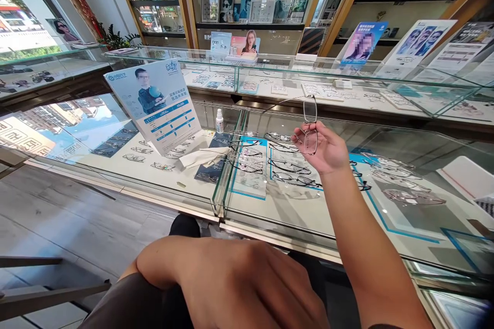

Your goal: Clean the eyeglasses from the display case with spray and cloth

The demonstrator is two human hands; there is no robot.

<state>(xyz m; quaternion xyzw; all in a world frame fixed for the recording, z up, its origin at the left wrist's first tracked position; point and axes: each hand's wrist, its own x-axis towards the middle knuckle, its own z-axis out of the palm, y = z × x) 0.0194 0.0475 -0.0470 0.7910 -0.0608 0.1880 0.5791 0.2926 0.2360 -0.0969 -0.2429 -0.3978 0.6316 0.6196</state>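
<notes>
My right hand (pixel 331 153) is raised over the glass counter, its fingers pinching a pair of thin-rimmed eyeglasses (pixel 310 111). The eyeglasses stand on end, one lens above the other, with a temple arm stretching out to the left. Close to the camera at the bottom, my left hand (pixel 254 282) shows its back and knuckles. Its fingertips are cut off by the lower edge, so what they touch is hidden. Beneath the right hand, several dark-framed glasses (pixel 289 167) lie in rows in the counter area.
A cream cloth (pixel 204 157) and a small white spray bottle (pixel 219 122) rest on the glass counter (pixel 185 193). Left of them stands a large printed sign (pixel 154 105). More glass cases (pixel 270 69) with advertising cards run behind. A white open case (pixel 469 177) sits at the right.
</notes>
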